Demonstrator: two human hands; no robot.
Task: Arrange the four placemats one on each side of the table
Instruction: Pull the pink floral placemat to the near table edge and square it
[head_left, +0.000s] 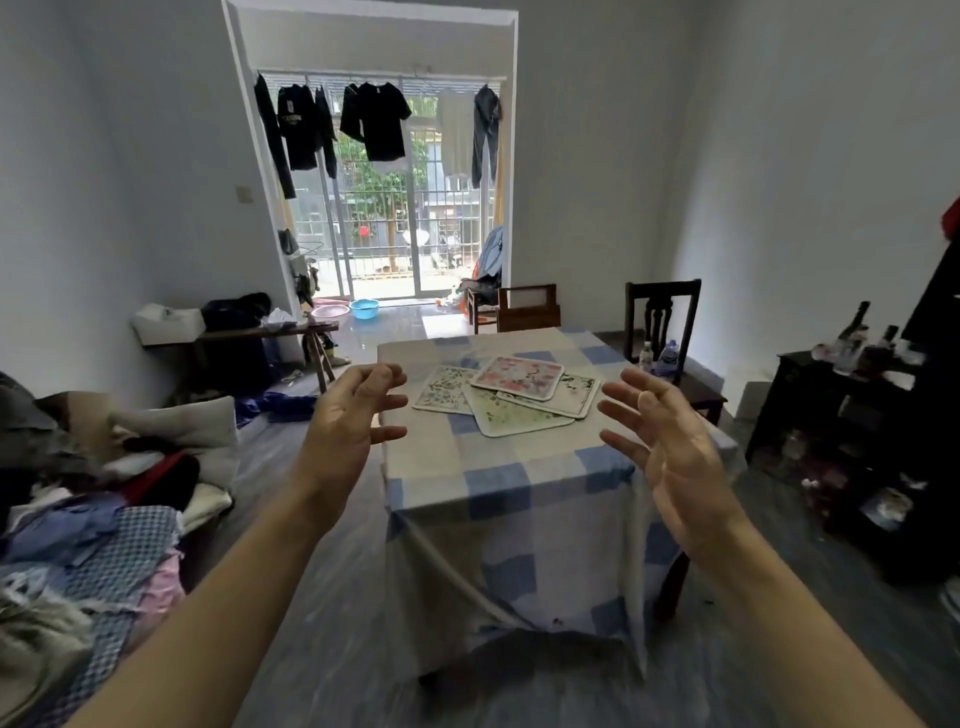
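Placemats (506, 395) lie overlapped in one pile ahead of and between both hands, untouched. Left hand (349, 421) and right hand (660, 441) hover spread and empty, the right marginally nearer.

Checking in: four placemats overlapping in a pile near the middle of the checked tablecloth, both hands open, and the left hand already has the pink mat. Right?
Not quite. The head view shows the left hand empty, raised short of the table like the right hand. The pink mat lies on top of the pile. The rest holds: four placemats overlap near the middle of the checked tablecloth, both hands open.
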